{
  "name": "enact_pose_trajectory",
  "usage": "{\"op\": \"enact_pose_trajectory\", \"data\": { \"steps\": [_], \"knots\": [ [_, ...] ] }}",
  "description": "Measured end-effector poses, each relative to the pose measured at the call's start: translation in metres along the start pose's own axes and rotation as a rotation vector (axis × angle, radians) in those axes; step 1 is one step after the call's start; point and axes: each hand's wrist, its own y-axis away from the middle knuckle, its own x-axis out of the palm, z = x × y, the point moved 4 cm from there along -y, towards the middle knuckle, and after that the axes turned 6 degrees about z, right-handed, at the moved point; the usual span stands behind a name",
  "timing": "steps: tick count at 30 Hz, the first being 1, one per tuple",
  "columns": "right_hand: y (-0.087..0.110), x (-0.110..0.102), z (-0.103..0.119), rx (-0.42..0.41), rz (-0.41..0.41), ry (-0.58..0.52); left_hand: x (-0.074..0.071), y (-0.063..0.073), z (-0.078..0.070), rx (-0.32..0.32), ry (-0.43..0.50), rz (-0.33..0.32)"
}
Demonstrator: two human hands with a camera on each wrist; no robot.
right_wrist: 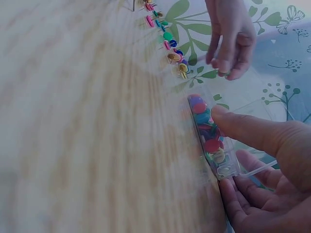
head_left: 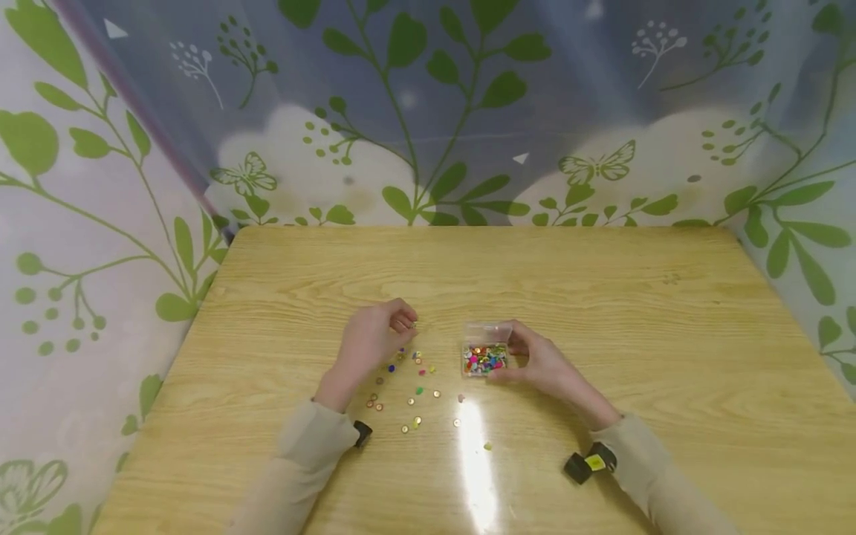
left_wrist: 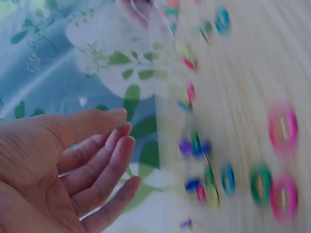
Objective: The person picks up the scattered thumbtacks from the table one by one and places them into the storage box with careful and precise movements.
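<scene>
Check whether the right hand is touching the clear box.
Touching: the right wrist view shows the right hand gripping the clear box, fingers against one end.

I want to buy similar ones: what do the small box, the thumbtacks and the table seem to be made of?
Box: probably clear, glossy plastic; colours show through it.
Thumbtacks: brightly coloured, perhaps plastic or painted metal on top; thin pins look metallic.
Table: wood or laminate, by its grain; shiny, by the light streak.
</scene>
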Motion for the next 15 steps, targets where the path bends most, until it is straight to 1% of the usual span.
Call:
{"op": "enact_pose_trajectory", "data": {
  "steps": [6, 9, 12, 15],
  "knots": [
    [0.0, 0.001, 0.0, -0.01, -0.001, -0.013, 0.015, 0.005, -0.032, 0.177, 0.051, 0.065],
    [0.0, 0.0, 0.0, -0.018, 0.002, -0.008, 0.022, 0.005, -0.046, 0.241, 0.085, 0.063],
    [0.0, 0.001, 0.0, -0.024, 0.006, -0.004, 0.028, 0.005, -0.057, 0.277, 0.099, 0.054],
    [-0.001, 0.001, 0.001, -0.035, 0.01, -0.001, 0.034, 0.005, -0.061, 0.277, 0.067, 0.063]
  ]
}}
